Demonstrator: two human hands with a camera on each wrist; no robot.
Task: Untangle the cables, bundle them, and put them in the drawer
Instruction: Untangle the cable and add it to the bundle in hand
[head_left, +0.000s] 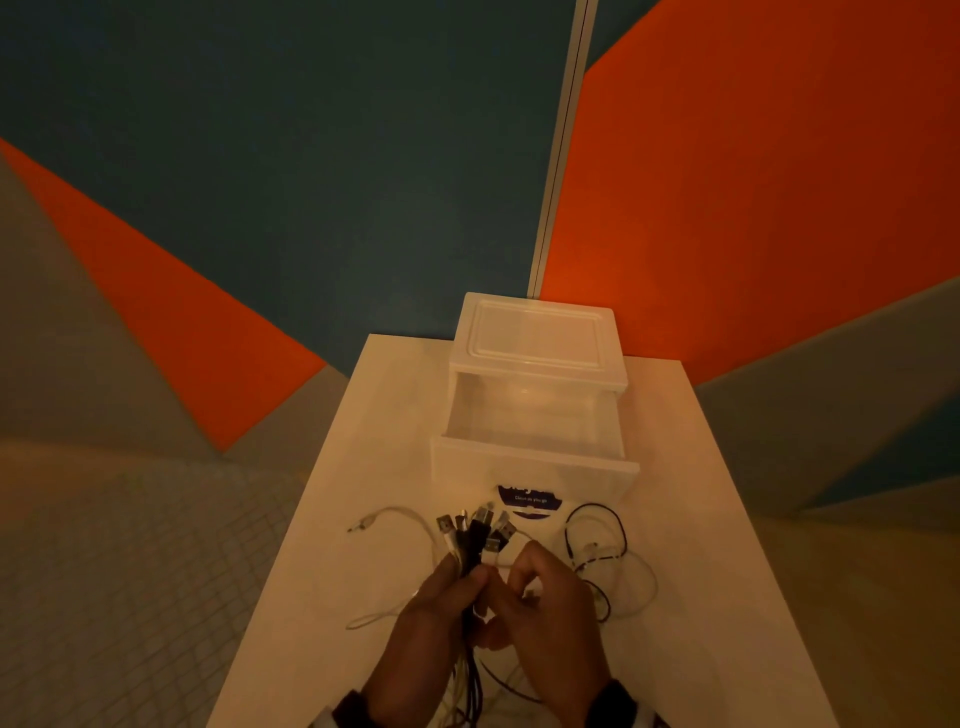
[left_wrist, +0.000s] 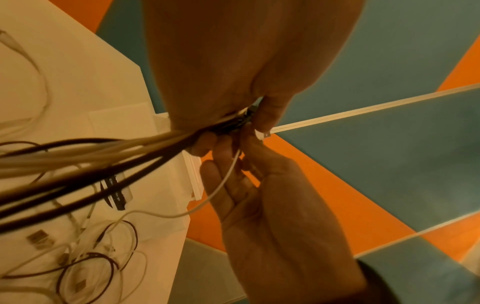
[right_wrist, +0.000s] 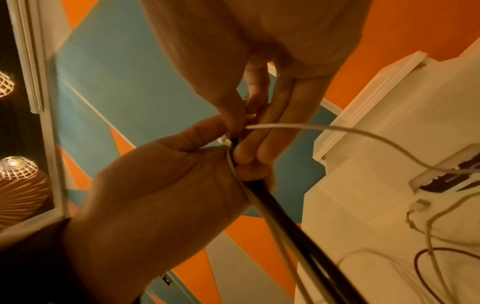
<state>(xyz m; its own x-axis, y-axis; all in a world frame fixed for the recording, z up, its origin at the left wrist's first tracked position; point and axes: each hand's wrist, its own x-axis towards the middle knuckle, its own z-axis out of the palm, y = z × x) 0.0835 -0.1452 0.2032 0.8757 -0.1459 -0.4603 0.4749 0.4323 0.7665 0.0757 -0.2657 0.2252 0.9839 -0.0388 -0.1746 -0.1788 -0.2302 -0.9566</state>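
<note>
Our left hand (head_left: 441, 613) grips the cable bundle (head_left: 475, 535), plugs fanning just beyond its fingers; our right hand (head_left: 550, 608), touching it, pinches one white cable (right_wrist: 337, 128). Beyond both lies the open drawer (head_left: 530, 415).
</note>
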